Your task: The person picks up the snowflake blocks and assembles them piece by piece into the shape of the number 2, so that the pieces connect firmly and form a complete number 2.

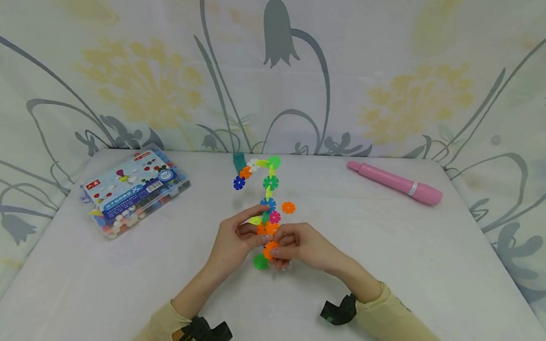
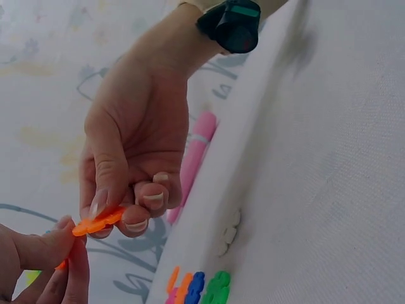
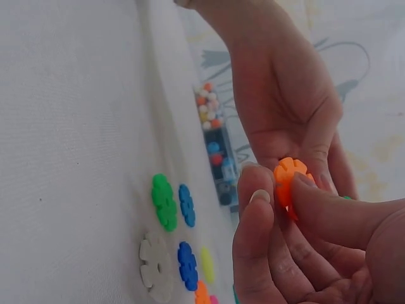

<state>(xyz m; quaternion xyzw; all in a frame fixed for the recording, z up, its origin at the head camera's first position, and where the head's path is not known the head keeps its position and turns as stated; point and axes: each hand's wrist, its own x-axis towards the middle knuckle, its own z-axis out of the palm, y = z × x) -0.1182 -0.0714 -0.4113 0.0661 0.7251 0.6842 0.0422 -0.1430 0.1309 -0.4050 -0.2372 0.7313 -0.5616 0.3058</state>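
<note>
In the head view my left hand grips the lower part of a chain of notched plastic snowflake discs. The chain runs away from me in green, yellow and blue, then bends left at its far end. My right hand pinches an orange snowflake disc between thumb and fingers. In the left wrist view this orange disc shows edge-on, with the fingertips of both hands at it. My right thumb lies across its face in the right wrist view. My fingers hide part of the chain.
Loose discs lie about on the white table: a green one, an orange one and a whitish one. A clear lidded box of small coloured pieces stands at left. A pink pen-shaped object lies back right.
</note>
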